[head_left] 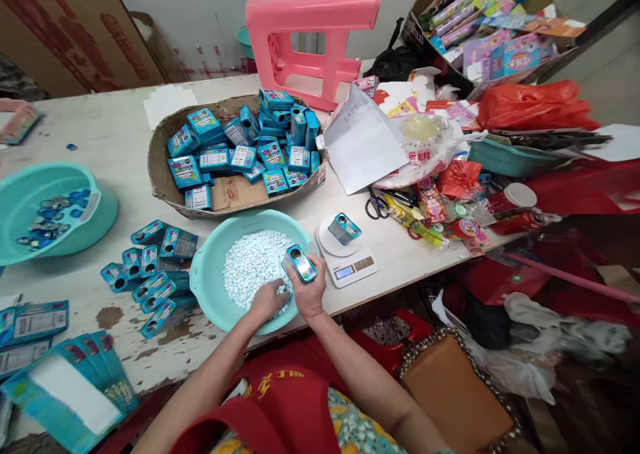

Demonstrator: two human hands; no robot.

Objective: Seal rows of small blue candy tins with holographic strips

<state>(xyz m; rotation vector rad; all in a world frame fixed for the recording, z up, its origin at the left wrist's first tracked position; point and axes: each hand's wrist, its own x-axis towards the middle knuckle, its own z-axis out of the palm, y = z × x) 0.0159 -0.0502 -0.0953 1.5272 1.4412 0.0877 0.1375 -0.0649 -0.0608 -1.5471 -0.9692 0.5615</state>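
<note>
Held over the right side of a turquoise basin, a small blue candy tin with a dark round hole in its end is gripped by my right hand. Inside the basin lie many small white candies. My left hand reaches into them with curled fingers, the tips partly hidden among the candies, just below and left of the tin. On a white digital scale to the right rests another blue tin. Several more blue tins with round holes stand left of the basin.
Behind the basin is a cut-down cardboard box of blue tins. A second turquoise basin with round lids stands left. Scissors, wrappers and a plastic bag clutter the right. A pink stool stands at the back.
</note>
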